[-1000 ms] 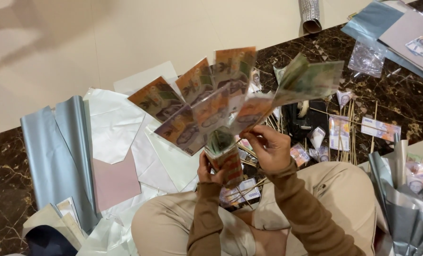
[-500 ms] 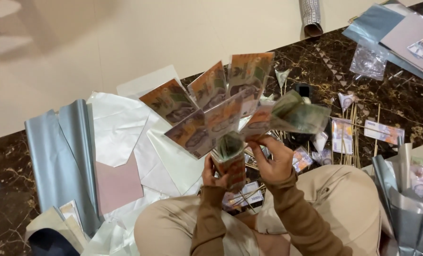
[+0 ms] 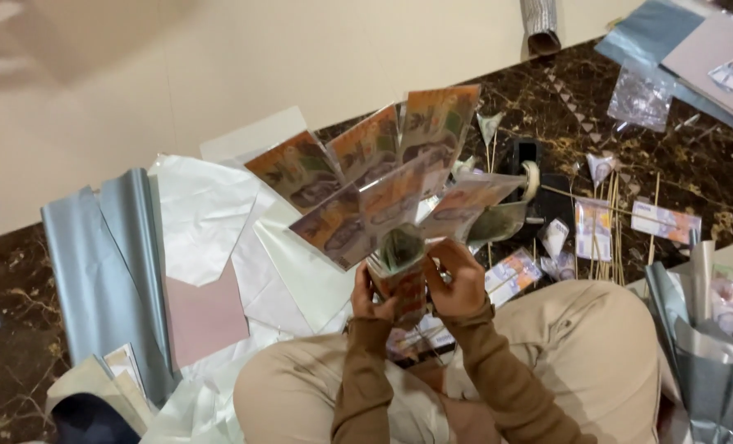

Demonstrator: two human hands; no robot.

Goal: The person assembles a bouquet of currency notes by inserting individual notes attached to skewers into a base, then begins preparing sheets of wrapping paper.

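Two hands, left hand (image 3: pixel 369 296), right hand (image 3: pixel 457 284), one banknote bouquet (image 3: pixel 383 193) (fanned, grip at base)

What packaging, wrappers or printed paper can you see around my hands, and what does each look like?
Fan of printed notes: held up by left hand and right hand, orange-brown rectangles.
Clear plastic bag: upper right on dark marble floor, crinkled.
Silver-blue wrapping sheet: left, long and folded.
Pink sheet: beside it, square.
Tape dispenser: behind the fan, black.
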